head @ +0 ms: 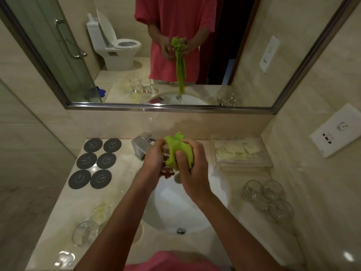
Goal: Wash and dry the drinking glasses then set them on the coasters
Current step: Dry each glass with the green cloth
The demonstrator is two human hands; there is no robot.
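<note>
Right hand (192,165) grips a green cloth (179,151); left hand (156,159) seemingly holds a glass inside it — drying under way, six coasters (96,163) bare.

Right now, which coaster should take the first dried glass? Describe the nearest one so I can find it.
Start at the white sink basin and look left across the counter to the six dark round coasters in two columns. The nearest coaster is in the front row, outer column, farthest from the faucet and bare like the others.
</note>
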